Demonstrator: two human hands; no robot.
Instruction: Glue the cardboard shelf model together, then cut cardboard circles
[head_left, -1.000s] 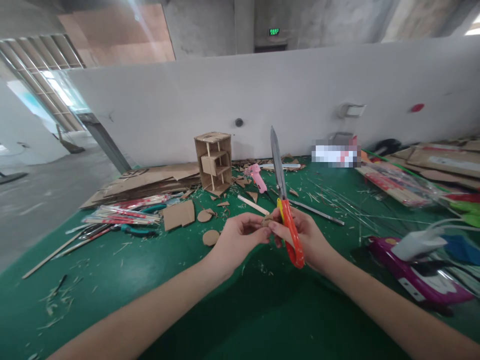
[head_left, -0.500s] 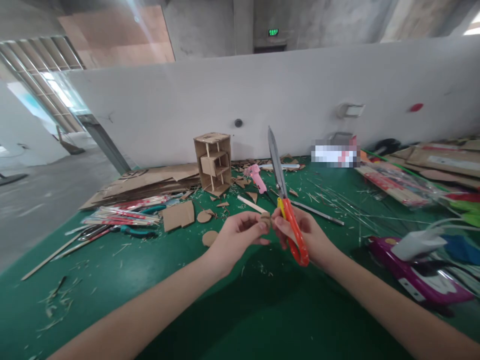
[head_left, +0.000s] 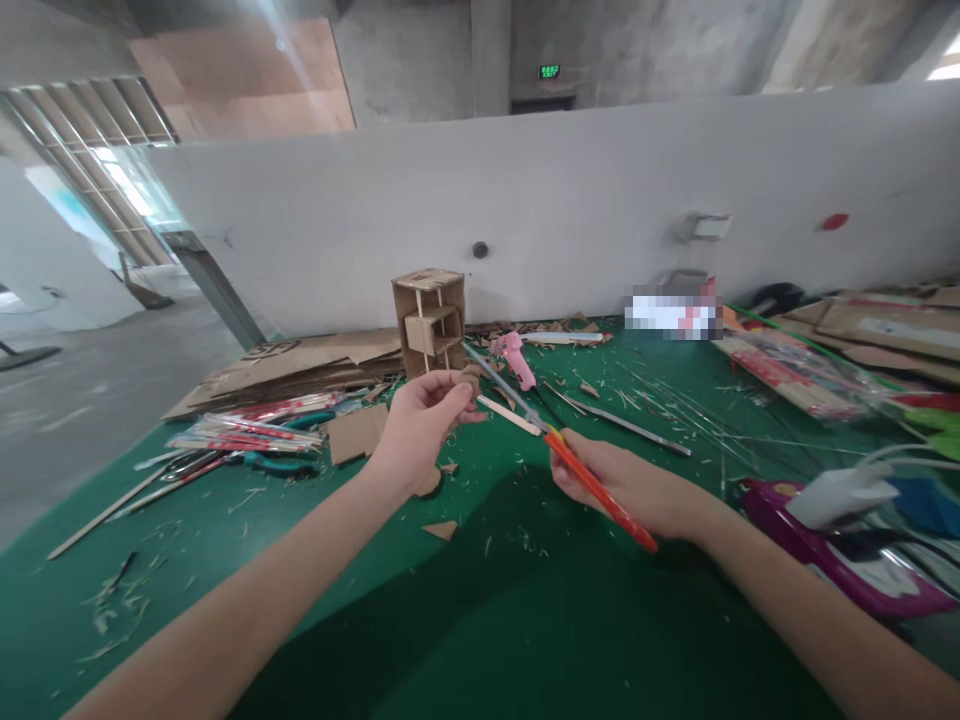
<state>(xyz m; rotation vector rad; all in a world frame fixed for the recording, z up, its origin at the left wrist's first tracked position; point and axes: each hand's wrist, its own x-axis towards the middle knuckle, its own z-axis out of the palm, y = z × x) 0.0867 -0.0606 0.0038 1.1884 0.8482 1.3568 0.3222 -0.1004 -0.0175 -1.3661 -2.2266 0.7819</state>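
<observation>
Between thumb and fingers, my left hand [head_left: 426,420] pinches a small piece of cardboard [head_left: 469,379], partly hidden by the fingertips. My right hand [head_left: 619,475] is closed around the orange handle of a pair of scissors [head_left: 592,480]. The long blades point up and to the left, their tips close to the cardboard piece; whether they touch it I cannot tell. Below my left hand lie a cardboard disc [head_left: 428,483] and a triangular cardboard scrap [head_left: 440,530]. A pale wooden stick [head_left: 510,414] rests on the table between both hands.
Behind my left hand stands a small cardboard shelf [head_left: 429,320]. A pink glue gun [head_left: 516,360] lies beside it. Packets of sticks [head_left: 247,433] and teal-handled pliers [head_left: 281,464] are at left. A purple power strip [head_left: 847,560] with cords sits at right on the green table [head_left: 480,620].
My left hand has moved up and left with the cardboard piece. The scissors have swung from nearly upright to slanting leftward. A triangular scrap now shows on the table below.
</observation>
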